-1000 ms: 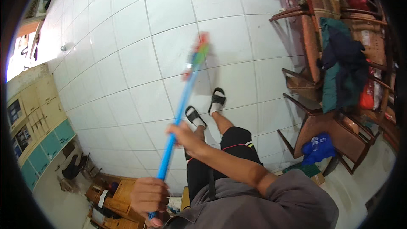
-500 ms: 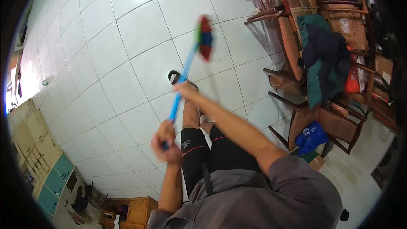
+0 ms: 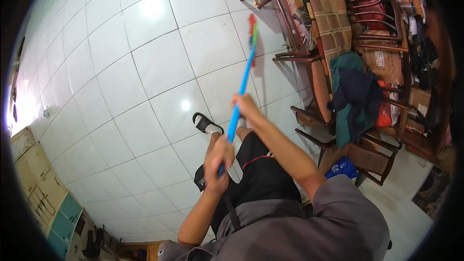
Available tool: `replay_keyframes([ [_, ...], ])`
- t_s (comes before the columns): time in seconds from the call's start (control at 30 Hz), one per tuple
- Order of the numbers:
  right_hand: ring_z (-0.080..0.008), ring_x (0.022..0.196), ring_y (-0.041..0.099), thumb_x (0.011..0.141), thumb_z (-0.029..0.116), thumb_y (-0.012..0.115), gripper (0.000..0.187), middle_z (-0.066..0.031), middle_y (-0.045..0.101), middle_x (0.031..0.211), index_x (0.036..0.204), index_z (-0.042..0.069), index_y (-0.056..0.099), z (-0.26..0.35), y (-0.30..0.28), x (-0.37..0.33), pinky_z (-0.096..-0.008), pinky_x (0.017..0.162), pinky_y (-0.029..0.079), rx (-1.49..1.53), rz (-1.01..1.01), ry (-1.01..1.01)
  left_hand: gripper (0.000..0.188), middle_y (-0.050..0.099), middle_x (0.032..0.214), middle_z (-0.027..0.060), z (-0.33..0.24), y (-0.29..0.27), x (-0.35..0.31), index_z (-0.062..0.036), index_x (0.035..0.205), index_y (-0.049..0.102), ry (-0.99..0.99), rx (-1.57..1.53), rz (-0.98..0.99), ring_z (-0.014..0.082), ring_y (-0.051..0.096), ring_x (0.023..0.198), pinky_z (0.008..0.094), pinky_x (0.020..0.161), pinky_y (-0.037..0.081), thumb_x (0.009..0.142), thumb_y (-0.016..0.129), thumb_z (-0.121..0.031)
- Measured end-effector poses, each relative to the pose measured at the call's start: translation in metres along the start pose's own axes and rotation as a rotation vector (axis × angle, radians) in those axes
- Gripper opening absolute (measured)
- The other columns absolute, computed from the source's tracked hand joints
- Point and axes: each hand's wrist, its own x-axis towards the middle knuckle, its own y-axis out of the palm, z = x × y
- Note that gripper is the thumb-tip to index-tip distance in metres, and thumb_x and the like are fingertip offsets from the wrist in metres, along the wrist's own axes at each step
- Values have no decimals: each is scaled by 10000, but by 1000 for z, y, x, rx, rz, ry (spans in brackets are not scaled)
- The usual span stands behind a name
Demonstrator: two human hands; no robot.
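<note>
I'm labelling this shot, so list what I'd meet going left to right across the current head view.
Teal cabinet doors → left hand → red-and-green broom head → plaid chair cushion → larger brown cardboard box.

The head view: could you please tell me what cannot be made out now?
Head view:
Right toes: hidden behind the right hand and slim blue handle.
Handle's gripped stretch: covered by the left hand.
Red-and-green broom head: too small to tell if it touches the white tiled floor.
Beige-and-teal cabinet: cut off by the picture's dark rim.
</note>
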Motion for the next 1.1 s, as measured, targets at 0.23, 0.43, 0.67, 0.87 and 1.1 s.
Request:
replay_keyframes([
  [0.23, -263, 508, 564, 720, 179, 464, 272, -193, 558, 677, 792, -83, 471, -9, -79, 189, -369, 444, 464, -90, -457, -49, 297, 502, 1105, 123, 144, 0, 152, -47, 1015, 554, -599, -339, 24, 198, 369, 1150, 356, 927, 353, 865, 401, -253],
  [0.43, -387, 697, 601, 750, 256, 465, 458, -332, 545, 869, 894, -174, 401, -17, -220, 369, -415, 679, 493, -579, -720, -38, 365, 563, 907, 64, 260, 58, 295, -96, 1252, 405, -716, -40, 487, 117, 517, 549, 217, 529, 426, 907, 361, -207],
  [0.67, -265, 532, 573, 706, 220, 457, 301, -186, 565, 635, 758, -66, 539, 12, -221, 442, -371, 467, 451, -619, -346, 163, 368, 541, 739, 195, 326, 84, 325, -31, 1205, 424, -409, 431, 252, 270, 530, 659, 372, 644, 422, 883, 366, -199],
  [0.87, -367, 796, 577, 779, 384, 499, 643, -257, 569, 882, 1108, -114, 261, -96, -31, 258, -426, 750, 446, -436, 57, 250, 367, 565, 894, 112, 181, -33, 132, -1, 1192, 451, -854, 370, -71, 151, 523, 770, 274, 704, 432, 880, 405, -190],
  [1.1, -412, 698, 575, 786, 327, 475, 441, -301, 545, 748, 888, -79, 335, -30, 72, 9, -471, 624, 458, -424, 329, 271, 328, 438, 481, -16, 13, -61, -31, 7, 776, 616, -1076, 785, -349, 54, 414, 439, 231, 406, 317, 892, 435, -240],
])
